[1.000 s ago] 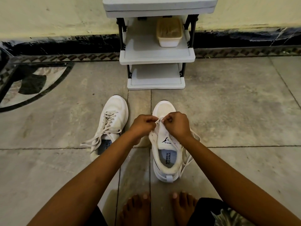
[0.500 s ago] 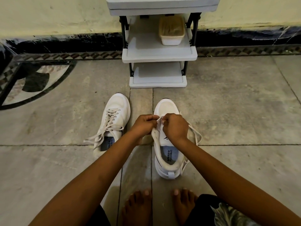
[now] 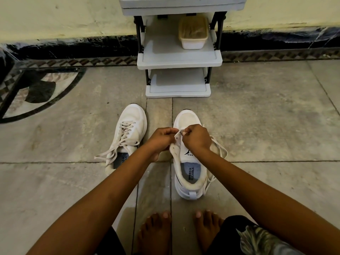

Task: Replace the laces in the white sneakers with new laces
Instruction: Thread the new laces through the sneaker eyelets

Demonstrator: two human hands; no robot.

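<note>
Sneakers, a white pair, stand on the grey tiled floor (image 3: 266, 126) with their toes pointing away from the person, well apart from each other. The right sneaker (image 3: 189, 170) sits directly under both hands, its heel nearest the person's bare feet (image 3: 156, 234) and its blue insole open to view. The left hand (image 3: 161, 139) and the right hand (image 3: 197, 139) meet over the front of the shoe's throat, just behind the toe cap, knuckles almost touching. Both have their fingers curled in, and thumb and fingertips of each pinch the lace (image 3: 179, 132) where it crosses the eyelets nearest the toe. The eyelet flap on the left side of the shoe shows bare holes below the left hand. The rest of that lace hangs slack off the shoe's right side, looping onto the floor beside the right wrist and trailing back along the sole.

The left sneaker (image 3: 128, 133) lies just beyond the left forearm, untouched, its own lace (image 3: 110, 153) threaded through the eyelets with the ends spilling onto the floor.

Against the wall ahead stands a grey shelf rack (image 3: 179, 57), with a pale plastic tub (image 3: 193, 34) on its middle shelf.
</note>
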